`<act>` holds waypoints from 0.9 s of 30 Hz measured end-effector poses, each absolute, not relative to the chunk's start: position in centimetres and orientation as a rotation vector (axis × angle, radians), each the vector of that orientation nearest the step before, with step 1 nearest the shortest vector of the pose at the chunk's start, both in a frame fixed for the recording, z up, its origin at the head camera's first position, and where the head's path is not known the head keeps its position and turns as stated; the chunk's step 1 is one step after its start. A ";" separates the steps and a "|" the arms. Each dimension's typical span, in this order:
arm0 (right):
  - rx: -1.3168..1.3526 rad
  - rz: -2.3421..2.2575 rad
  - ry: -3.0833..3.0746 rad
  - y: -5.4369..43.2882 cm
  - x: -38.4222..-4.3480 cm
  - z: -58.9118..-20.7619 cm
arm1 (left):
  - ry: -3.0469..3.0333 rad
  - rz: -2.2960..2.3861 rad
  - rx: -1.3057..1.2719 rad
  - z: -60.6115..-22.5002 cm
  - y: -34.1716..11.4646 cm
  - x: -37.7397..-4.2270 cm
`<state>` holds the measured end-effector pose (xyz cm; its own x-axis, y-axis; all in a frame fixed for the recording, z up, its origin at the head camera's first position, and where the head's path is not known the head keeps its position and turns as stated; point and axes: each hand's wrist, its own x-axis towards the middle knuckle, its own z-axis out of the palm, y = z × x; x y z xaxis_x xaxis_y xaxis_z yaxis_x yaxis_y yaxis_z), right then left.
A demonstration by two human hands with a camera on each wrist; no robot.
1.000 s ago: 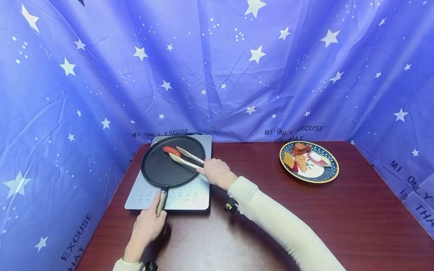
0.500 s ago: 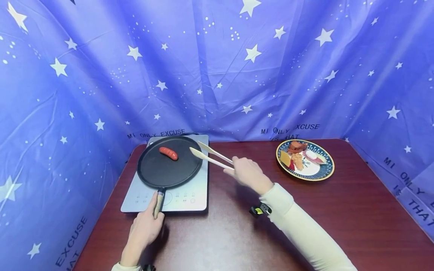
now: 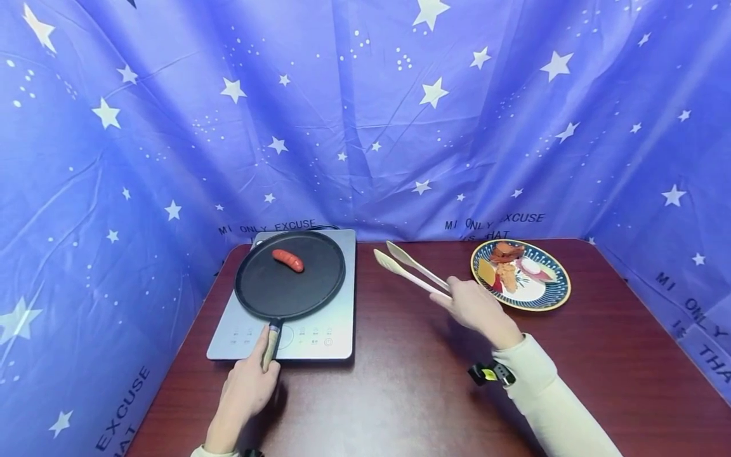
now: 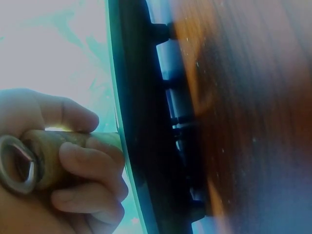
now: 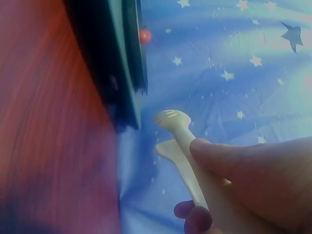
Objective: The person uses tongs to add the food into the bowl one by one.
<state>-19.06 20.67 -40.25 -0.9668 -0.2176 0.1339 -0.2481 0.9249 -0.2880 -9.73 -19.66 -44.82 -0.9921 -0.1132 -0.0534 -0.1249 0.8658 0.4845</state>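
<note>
A black flat frying pan [image 3: 308, 289] sits on a silver induction cooktop [image 3: 342, 330] at the left of the table. My left hand [image 3: 247, 387] grips its handle [image 3: 272, 346]; the left wrist view shows fingers curled round the handle, whose metal hanging ring [image 4: 18, 165] sticks out. One scored red sausage [image 3: 288, 260] lies in the pan, above its middle. My right hand [image 3: 476, 309] holds pale tongs [image 3: 414, 273], their two arms spread apart with nothing between the tips. The tongs point left over the table between cooktop and plate. In the right wrist view thumb and fingers pinch the tongs [image 5: 183, 141].
At the back right a blue-patterned plate [image 3: 551, 301] with a yellow rim carries several food pieces, brown, yellow and whitish. The dark red wooden table [image 3: 400, 393] ends at a blue star-printed curtain [image 3: 377, 114] behind and on both sides.
My right hand has drawn the tongs off the sausage and moved right, away from the pan, toward the plate. The sausage stays in the pan. My left hand keeps its grip on the handle.
</note>
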 end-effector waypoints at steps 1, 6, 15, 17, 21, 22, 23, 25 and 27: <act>0.355 0.467 -2.989 21.1 -18.9 -40.4 | 3.012 0.785 -0.194 -44.8 -19.7 -9.7; 0.287 0.513 -3.021 23.2 -18.3 -41.0 | 3.017 0.783 -0.194 -44.9 -19.7 -9.7; 0.216 0.509 -2.996 26.3 -17.6 -41.5 | 3.025 0.773 -0.178 -44.8 -19.6 -9.9; 0.199 0.521 -2.988 26.8 -17.6 -41.6 | 3.035 0.764 -0.171 -44.7 -19.6 -9.9; 0.173 0.544 -2.983 27.8 -17.5 -41.5 | 3.043 0.746 -0.164 -44.6 -19.7 -9.9; 0.161 0.551 -2.989 28.0 -17.5 -41.4 | 3.039 0.745 -0.163 -44.5 -19.7 -9.9; 0.151 0.555 -2.997 28.3 -17.5 -41.3 | 3.033 0.746 -0.164 -44.5 -19.6 -9.9; 0.128 0.554 -3.014 28.9 -17.4 -41.2 | 3.020 0.750 -0.171 -44.5 -19.6 -9.9; 0.094 0.546 -3.025 29.5 -17.4 -41.1 | 3.012 0.755 -0.175 -44.6 -19.6 -9.7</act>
<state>-17.42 29.53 -41.15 -0.9959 -0.0483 0.0764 -0.0720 0.9351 -0.3471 -9.73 -19.57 -44.64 -0.9932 -0.1013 -0.0577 -0.1165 0.8760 0.4681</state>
